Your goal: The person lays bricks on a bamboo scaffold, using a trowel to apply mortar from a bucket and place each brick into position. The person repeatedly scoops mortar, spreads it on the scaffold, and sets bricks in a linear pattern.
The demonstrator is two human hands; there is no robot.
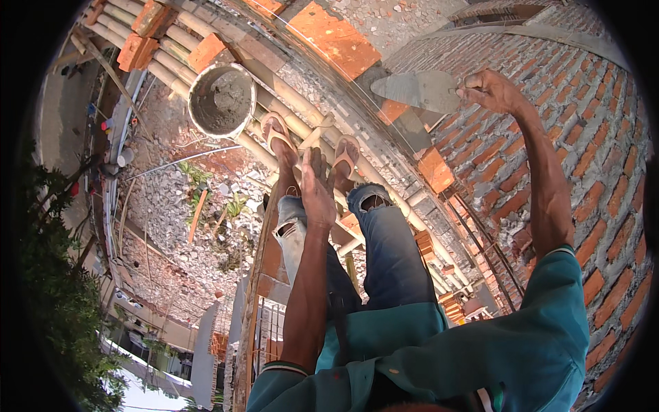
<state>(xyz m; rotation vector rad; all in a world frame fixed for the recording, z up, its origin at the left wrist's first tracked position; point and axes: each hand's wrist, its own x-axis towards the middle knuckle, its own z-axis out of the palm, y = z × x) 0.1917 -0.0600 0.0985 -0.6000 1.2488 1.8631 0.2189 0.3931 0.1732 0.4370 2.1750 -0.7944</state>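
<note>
Worn on your head, the one wide fisheye view faces steeply downward: your shirt (pixel 473 357) is nearest, filling the lower edge; your left hand (pixel 318 192) and right hand (pixel 491 91) lie farther out, your sandals (pixel 346 156) lower down, rubble (pixel 175 264) well below them.

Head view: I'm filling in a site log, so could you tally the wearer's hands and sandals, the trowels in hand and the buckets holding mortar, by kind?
Hands: 2 (left hand, right hand)
Sandals: 2 (left sandal, right sandal)
Trowel: 1
Bucket with mortar: 1
Total: 6
</note>
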